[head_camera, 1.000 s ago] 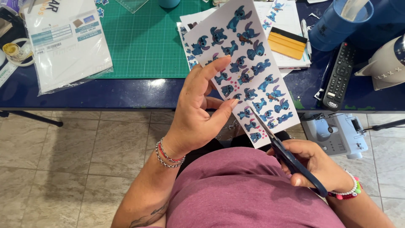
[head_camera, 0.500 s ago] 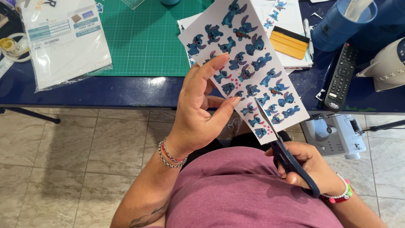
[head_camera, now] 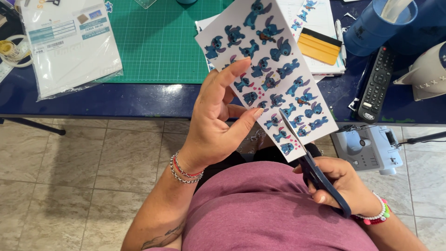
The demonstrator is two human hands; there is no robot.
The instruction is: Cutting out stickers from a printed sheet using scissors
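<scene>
Held up over the lap, in front of the surface (head_camera: 139,100): a long sticker sheet (head_camera: 272,69) printed with blue cartoon figures, long axis slanting from upper left, over the green cutting mat (head_camera: 158,42), down to lower right toward the body. Pinched along its left edge by the left hand (head_camera: 216,123), thumb and forefinger clamped on the paper, other fingers (head_camera: 232,74) spread behind it. Lay up and to the left of the right hand (head_camera: 344,186), the nearer one to the sheet's lower end. Right-hand fingers closed through the handles of dark-handled scissors (head_camera: 309,160), blades slightly parted and entered into the bottom edge, pointed up along the sheet's length between two columns of figures.

Beyond, on the surface: a yellow squeegee (head_camera: 320,46) on more printed sheets, a black remote (head_camera: 377,83), a blue cup (head_camera: 376,25), and a bagged paper pack (head_camera: 69,46) far left. Nothing between blades and paper; only the left thumb near the cutting line.
</scene>
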